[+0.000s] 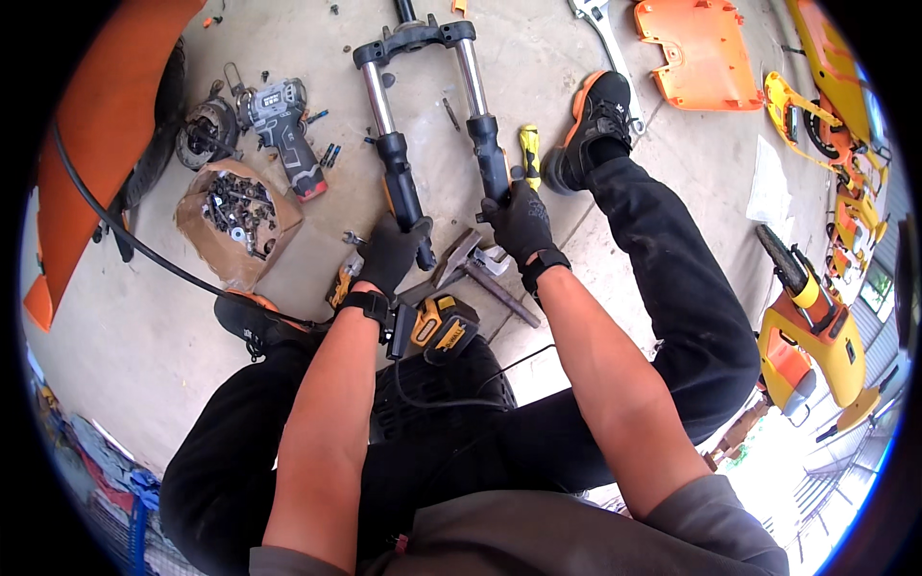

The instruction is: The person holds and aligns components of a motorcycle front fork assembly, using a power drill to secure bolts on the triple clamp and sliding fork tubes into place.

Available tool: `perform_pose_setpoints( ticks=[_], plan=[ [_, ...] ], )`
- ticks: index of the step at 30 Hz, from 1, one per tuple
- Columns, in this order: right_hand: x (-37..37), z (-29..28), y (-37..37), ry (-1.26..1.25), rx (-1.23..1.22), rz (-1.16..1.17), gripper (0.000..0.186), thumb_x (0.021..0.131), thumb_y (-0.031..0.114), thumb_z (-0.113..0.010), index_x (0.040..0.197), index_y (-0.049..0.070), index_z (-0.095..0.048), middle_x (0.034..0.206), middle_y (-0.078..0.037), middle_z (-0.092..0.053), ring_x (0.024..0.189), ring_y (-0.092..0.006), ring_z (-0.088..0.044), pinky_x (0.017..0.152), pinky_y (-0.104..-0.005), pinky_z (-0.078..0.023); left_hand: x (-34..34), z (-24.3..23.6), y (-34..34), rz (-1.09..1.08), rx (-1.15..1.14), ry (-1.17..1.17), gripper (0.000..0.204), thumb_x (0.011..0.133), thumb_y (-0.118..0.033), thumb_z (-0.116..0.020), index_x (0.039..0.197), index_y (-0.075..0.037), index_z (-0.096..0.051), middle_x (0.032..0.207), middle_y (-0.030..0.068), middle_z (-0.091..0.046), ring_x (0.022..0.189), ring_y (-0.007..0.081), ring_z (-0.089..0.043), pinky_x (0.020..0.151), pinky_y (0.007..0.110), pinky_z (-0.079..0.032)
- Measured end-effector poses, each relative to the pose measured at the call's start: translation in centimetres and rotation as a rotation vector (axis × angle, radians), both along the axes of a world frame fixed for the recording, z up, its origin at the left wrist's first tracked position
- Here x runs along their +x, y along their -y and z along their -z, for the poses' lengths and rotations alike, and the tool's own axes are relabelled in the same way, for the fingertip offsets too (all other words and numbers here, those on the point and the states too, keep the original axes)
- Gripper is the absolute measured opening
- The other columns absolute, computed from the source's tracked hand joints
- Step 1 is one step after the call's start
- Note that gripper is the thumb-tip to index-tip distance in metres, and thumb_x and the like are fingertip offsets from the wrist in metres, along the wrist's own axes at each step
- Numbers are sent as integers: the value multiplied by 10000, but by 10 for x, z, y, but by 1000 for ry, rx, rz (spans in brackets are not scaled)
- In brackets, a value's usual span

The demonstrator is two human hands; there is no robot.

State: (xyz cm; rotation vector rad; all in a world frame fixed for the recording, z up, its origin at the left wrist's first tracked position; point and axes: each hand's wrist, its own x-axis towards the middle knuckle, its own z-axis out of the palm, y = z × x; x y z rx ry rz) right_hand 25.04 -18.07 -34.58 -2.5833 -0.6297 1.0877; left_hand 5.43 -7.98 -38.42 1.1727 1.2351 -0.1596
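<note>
Partly cut off at its stem by the top edge, the fork (471,82) reaches from the upper middle of the frame down to the centre, its two legs pointing toward the person. The gloved left hand (387,252) has its fingers bent round the lower part of the left leg, whose dark end shows just past the thumb; the undersides of those fingers are out of sight. The gloved right hand (521,226) closes on the foot of the other leg, covering its end, so how tightly these fingers press is hard to tell. A yellow power tool (447,326) is half hidden beneath the left wrist, near a hammer (504,296) at the centre. The yellow screwdriver (529,154) lies just above the right hand. At upper left are a grey drill (285,139) and a cardboard box (195,219) of bolts (240,211), too jumbled to sort by eye. The top edge crops the wrench (613,53) and the orange panel (696,58) at upper right; glare washes out the lower right.
</note>
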Motion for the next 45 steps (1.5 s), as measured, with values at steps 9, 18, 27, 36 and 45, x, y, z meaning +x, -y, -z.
perform_pose_setpoints(
  ticks=[9, 18, 27, 36, 45],
  plan=[
    [-1, 4, 18, -76, -134, -75, 404, 843, 343, -702, 988, -4, -553, 913, -247, -643, 878, -414, -635, 761, -483, -493, -8, 2, 22, -1, 106, -11, 319, 824, -247, -731, 901, 37, -607, 743, 119, -667, 670, 213, -645, 621, 351, -500],
    [4, -3, 14, -55, -212, -110, 427, 813, 367, -726, 1013, 18, -583, 923, -228, -669, 896, -391, -654, 783, -465, -510, -3, -10, 23, -29, 40, -26, 382, 808, -292, -739, 879, 58, -603, 790, 165, -676, 683, 247, -664, 646, 358, -509],
    [23, -29, 32, 138, -152, -271, 305, 846, 198, -584, 1047, -24, -638, 1017, -261, -666, 1005, -384, -642, 846, -450, -511, -41, -9, 10, 298, 401, -49, 251, 853, -241, -630, 885, 8, -635, 772, 180, -653, 766, 305, -656, 680, 406, -511],
    [16, -44, 52, 279, -25, -422, 226, 798, 202, -608, 897, 26, -709, 855, -220, -689, 822, -368, -680, 725, -441, -536, -56, -116, -5, 310, 476, 138, 241, 929, -202, -589, 884, 30, -635, 776, 107, -640, 672, 145, -658, 627, 267, -542],
    [12, -72, 42, 199, 97, -251, 361, 876, 326, -589, 813, -18, -682, 658, -142, -670, 576, -253, -670, 546, -383, -515, -64, -244, -25, 84, 309, 246, 280, 945, -275, -607, 1042, -12, -627, 876, 47, -662, 767, 121, -650, 716, 252, -533]
  ],
)
